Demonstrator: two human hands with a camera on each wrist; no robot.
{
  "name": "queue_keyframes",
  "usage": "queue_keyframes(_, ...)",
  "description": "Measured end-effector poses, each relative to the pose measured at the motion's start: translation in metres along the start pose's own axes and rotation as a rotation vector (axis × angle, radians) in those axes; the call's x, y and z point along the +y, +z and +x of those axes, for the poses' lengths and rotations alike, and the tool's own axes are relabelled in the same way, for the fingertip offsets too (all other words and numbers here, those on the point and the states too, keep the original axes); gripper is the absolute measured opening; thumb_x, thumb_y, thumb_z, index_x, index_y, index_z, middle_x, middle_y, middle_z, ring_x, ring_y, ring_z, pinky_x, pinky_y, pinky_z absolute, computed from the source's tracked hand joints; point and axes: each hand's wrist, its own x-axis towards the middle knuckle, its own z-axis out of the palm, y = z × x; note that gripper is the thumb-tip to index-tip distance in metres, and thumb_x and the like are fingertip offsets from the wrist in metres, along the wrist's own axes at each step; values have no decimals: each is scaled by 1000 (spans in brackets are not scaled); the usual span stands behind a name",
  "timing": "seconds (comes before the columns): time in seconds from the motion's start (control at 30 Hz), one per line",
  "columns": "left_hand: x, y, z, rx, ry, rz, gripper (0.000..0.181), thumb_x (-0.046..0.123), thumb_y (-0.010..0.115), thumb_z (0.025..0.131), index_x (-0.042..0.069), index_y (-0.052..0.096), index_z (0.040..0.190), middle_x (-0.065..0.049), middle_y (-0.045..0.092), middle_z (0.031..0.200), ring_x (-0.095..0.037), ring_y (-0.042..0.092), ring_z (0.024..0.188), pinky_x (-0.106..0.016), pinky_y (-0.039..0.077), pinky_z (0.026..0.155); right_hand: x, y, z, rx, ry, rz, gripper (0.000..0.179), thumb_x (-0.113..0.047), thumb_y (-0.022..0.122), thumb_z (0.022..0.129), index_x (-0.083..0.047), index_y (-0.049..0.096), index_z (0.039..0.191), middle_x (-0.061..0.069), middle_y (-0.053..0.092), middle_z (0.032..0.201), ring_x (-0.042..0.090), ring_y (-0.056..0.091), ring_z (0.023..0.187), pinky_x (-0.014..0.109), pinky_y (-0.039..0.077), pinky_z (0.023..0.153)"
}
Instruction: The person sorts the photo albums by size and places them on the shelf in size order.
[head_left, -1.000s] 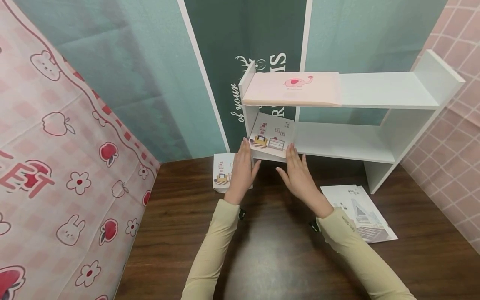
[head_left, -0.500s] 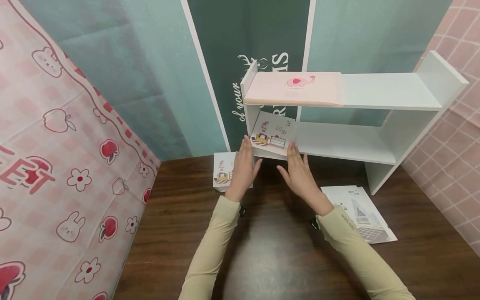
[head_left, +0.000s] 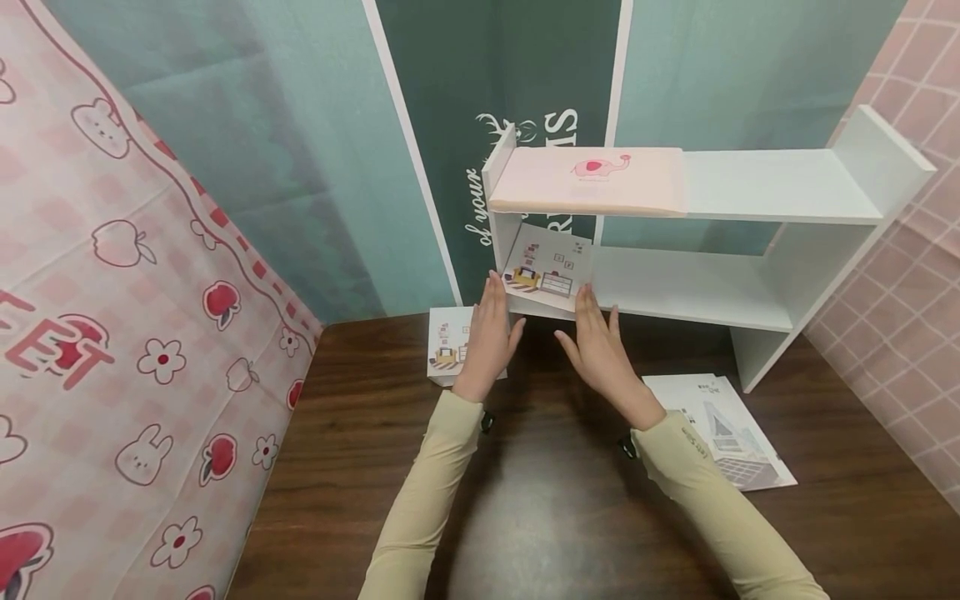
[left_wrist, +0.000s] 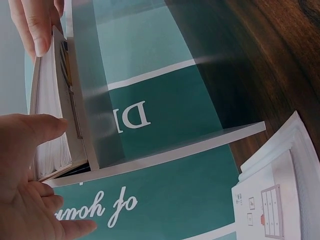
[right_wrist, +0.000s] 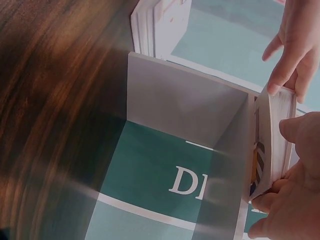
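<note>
White rectangular paper book (head_left: 551, 265), low-left in white two-tier shelf (head_left: 693, 285); your left hand (head_left: 489, 340), right hand (head_left: 602, 358) touch it, fingers straight.

Books (head_left: 551, 260) on white shelf (head_left: 690, 283) and wooden table (head_left: 540, 508)

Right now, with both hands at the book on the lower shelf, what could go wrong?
The book looks askew near the front edge of the lower shelf, so it might slip forward if the left hand and right hand let go unevenly.

In the head view, the left hand also partly hides the stack on the table; pulling back carelessly could knock it.
</note>
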Motion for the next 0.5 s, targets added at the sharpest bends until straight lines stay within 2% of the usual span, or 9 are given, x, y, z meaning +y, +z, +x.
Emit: queue_keyframes(0.5,1,2,4,4,1,-5,85,25,57,92,1,-2,148,-16,7,155,-22,9,143,-49,25,110,4,1,3,22,-8,-16,77,-32,46,97,5,0,146,22,4,153,30,9,142,62,0,109)
